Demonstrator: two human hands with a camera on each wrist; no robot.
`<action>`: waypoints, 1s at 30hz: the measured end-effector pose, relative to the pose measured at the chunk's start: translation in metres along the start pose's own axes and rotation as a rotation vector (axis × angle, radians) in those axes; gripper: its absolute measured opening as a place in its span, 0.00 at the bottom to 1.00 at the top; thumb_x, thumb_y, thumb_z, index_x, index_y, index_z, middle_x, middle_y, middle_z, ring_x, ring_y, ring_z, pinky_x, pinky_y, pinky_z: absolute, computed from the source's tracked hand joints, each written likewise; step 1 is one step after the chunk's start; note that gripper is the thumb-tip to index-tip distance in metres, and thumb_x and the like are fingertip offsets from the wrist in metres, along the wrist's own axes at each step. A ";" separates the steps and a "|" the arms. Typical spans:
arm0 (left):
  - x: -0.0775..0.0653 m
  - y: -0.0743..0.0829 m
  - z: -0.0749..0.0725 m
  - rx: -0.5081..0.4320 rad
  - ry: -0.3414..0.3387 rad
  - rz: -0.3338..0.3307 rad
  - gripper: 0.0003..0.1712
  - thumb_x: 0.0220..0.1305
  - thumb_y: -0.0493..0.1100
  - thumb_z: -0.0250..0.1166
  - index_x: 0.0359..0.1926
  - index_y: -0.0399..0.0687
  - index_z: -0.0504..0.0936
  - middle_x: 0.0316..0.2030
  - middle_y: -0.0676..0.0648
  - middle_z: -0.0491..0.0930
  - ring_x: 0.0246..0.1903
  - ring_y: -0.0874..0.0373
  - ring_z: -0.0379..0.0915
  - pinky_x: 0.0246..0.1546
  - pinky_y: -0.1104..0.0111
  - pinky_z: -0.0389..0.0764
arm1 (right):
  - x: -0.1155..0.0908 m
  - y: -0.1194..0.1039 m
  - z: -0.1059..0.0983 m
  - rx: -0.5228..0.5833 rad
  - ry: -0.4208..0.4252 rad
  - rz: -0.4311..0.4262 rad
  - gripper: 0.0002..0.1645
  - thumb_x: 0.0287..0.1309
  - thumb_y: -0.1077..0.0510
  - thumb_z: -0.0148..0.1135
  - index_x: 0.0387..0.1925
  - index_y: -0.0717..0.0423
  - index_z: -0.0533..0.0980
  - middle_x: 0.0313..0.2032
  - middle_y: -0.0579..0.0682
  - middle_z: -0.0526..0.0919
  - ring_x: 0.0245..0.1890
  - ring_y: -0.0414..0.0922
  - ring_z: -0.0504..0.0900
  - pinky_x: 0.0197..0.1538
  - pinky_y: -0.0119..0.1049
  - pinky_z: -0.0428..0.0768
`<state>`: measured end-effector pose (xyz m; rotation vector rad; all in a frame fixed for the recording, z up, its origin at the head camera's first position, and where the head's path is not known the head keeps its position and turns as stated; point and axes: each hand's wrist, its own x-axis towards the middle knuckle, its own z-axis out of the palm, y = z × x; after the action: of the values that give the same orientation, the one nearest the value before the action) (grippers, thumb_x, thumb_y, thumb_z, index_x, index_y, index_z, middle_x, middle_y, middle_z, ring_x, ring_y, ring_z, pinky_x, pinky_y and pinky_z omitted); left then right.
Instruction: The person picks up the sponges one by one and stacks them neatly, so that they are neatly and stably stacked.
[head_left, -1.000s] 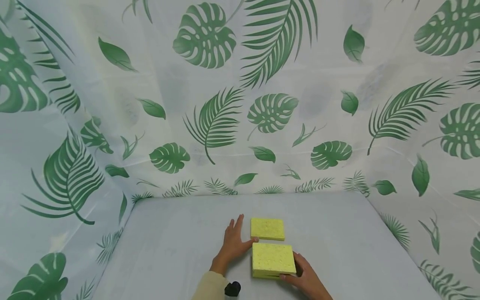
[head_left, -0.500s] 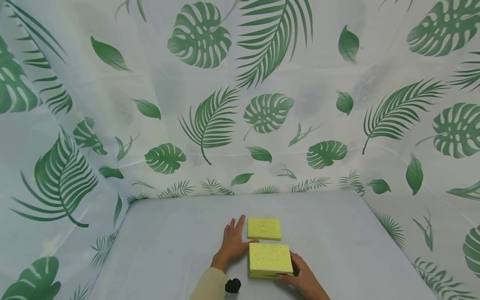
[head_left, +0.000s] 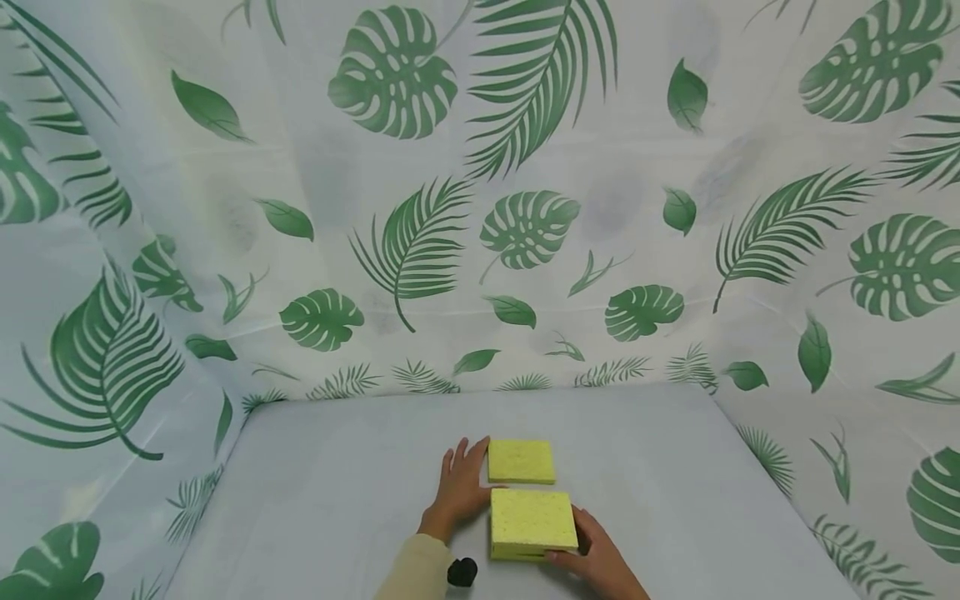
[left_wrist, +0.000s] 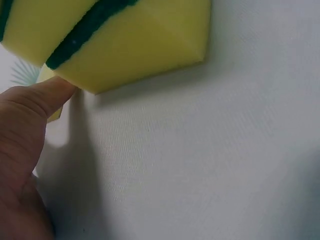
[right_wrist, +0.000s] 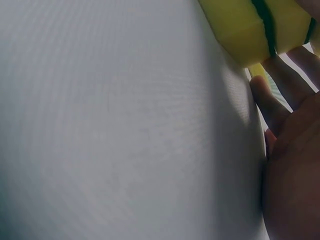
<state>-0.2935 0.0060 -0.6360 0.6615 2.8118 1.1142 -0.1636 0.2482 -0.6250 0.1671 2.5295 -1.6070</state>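
Observation:
Two yellow sponges [head_left: 534, 518] with green scouring layers lie stacked near the front of the table. My right hand [head_left: 598, 557] grips the stack's right side, thumb at the front edge and fingers along the side and behind. My left hand [head_left: 459, 490] is at the left, fingers extended, its thumb reaching along the stack's back left corner. Its index fingertip is right at the left corner of a separate yellow sponge [head_left: 521, 461], flat on the table just behind. In the left wrist view the thumb [left_wrist: 55, 92] meets the lower sponge [left_wrist: 145, 55]; the other fingers are hidden there.
The table [head_left: 337, 467] has a pale cover. White cloth with green leaf prints [head_left: 450, 250] walls it at the back and both sides. A small black object [head_left: 462, 572] shows beside the left sleeve [head_left: 420, 567].
The head view has turned slightly right. My left fingers have moved in to the far sponge's left edge. The right hand keeps its grip on the stack.

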 end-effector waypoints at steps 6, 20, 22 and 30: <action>0.003 -0.009 0.008 0.071 0.041 0.028 0.51 0.62 0.57 0.76 0.79 0.41 0.67 0.71 0.38 0.73 0.76 0.34 0.56 0.75 0.36 0.51 | 0.000 0.000 0.000 -0.029 0.002 -0.005 0.53 0.54 0.50 0.84 0.76 0.65 0.70 0.75 0.69 0.67 0.78 0.75 0.54 0.74 0.76 0.52; 0.003 -0.004 0.007 0.042 0.062 0.017 0.41 0.62 0.52 0.78 0.70 0.41 0.74 0.68 0.39 0.75 0.75 0.34 0.59 0.75 0.36 0.52 | -0.001 -0.003 -0.001 -0.046 0.007 0.031 0.55 0.54 0.50 0.84 0.77 0.65 0.68 0.76 0.73 0.63 0.78 0.76 0.53 0.74 0.75 0.54; 0.004 -0.004 0.006 0.010 0.058 0.004 0.40 0.61 0.51 0.79 0.69 0.40 0.75 0.68 0.39 0.75 0.76 0.34 0.58 0.75 0.36 0.51 | 0.000 -0.003 -0.001 -0.043 0.006 0.026 0.55 0.54 0.50 0.84 0.77 0.66 0.67 0.76 0.73 0.63 0.78 0.76 0.53 0.74 0.75 0.54; 0.003 -0.008 0.007 -0.109 0.048 -0.024 0.43 0.59 0.51 0.78 0.70 0.37 0.73 0.70 0.35 0.73 0.77 0.33 0.56 0.78 0.39 0.47 | 0.000 -0.002 0.000 -0.046 0.005 0.031 0.56 0.55 0.49 0.84 0.78 0.65 0.67 0.76 0.72 0.64 0.77 0.76 0.53 0.73 0.76 0.54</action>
<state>-0.2980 0.0065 -0.6464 0.5985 2.7658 1.2843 -0.1640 0.2469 -0.6231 0.2048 2.5521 -1.5376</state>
